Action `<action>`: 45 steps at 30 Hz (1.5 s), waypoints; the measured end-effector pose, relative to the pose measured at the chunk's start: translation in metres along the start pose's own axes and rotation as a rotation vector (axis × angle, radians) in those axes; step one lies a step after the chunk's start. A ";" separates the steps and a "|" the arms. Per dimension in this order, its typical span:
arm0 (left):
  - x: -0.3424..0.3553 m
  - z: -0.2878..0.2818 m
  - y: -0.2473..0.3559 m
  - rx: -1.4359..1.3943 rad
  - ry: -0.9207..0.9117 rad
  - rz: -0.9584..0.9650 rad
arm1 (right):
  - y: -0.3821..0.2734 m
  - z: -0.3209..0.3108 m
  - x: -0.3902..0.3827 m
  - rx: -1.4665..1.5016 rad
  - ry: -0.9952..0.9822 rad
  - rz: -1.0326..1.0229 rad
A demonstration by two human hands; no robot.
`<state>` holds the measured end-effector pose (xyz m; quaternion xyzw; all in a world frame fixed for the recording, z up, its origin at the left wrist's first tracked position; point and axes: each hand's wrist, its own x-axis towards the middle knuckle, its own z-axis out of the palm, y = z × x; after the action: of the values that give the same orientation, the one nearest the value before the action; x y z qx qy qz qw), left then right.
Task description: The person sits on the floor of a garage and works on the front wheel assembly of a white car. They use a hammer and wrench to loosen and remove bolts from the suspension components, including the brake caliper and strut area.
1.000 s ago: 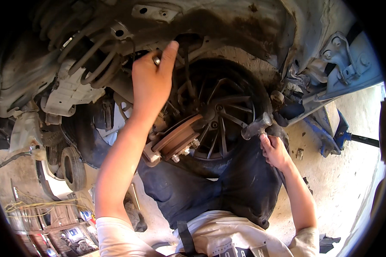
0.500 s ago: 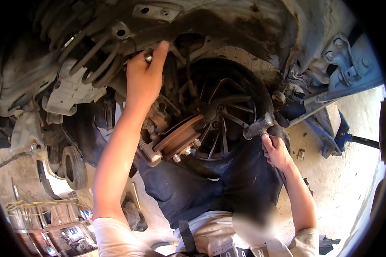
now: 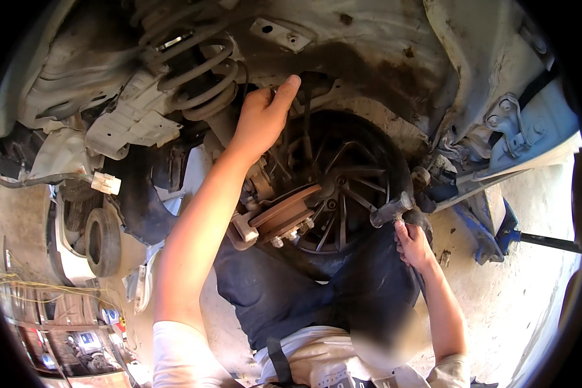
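My left hand (image 3: 260, 119) reaches up into the wheel well beside the coil spring (image 3: 207, 84), fingers curled and thumb raised; whatever is in it is hidden behind the hand. My right hand (image 3: 412, 244) grips a hammer (image 3: 387, 213), its metal head up beside my knee. Between my arms, a rusty brake disc and hub (image 3: 283, 213) with protruding studs sit in front of a dark multi-spoke wheel (image 3: 352, 161) with a tyre, which is behind my legs.
The car's body and inner arch (image 3: 368, 45) hang overhead. A blue floor jack (image 3: 498, 242) with a black handle stands at right on the concrete floor. At left are loose tyres (image 3: 102, 242), a white connector (image 3: 106, 183), yellow cable and a metal rack (image 3: 58, 336) of parts.
The view has shifted, so most of the car appears farther right and lower. The shiny piece seen earlier in my left hand is now hidden. My right hand still holds the hammer.
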<state>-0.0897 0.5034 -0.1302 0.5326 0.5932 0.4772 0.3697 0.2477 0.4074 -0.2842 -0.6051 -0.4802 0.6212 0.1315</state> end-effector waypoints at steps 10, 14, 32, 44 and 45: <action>0.006 -0.001 0.001 0.006 0.114 0.116 | 0.006 0.002 0.002 -0.080 0.029 -0.048; -0.015 0.017 0.005 0.263 0.042 0.249 | 0.002 0.000 0.001 -0.080 0.016 -0.018; -0.076 0.049 0.005 0.586 0.068 0.307 | 0.004 -0.005 0.001 0.093 -0.039 0.009; -0.085 0.037 -0.016 0.322 0.043 0.261 | -0.001 0.002 -0.007 0.034 0.000 -0.014; -0.087 0.038 -0.023 0.292 0.055 0.267 | -0.003 0.001 -0.009 -0.004 0.018 -0.040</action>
<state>-0.0465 0.4245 -0.1684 0.6413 0.5901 0.4451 0.2057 0.2475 0.4017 -0.2766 -0.6014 -0.4921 0.6120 0.1472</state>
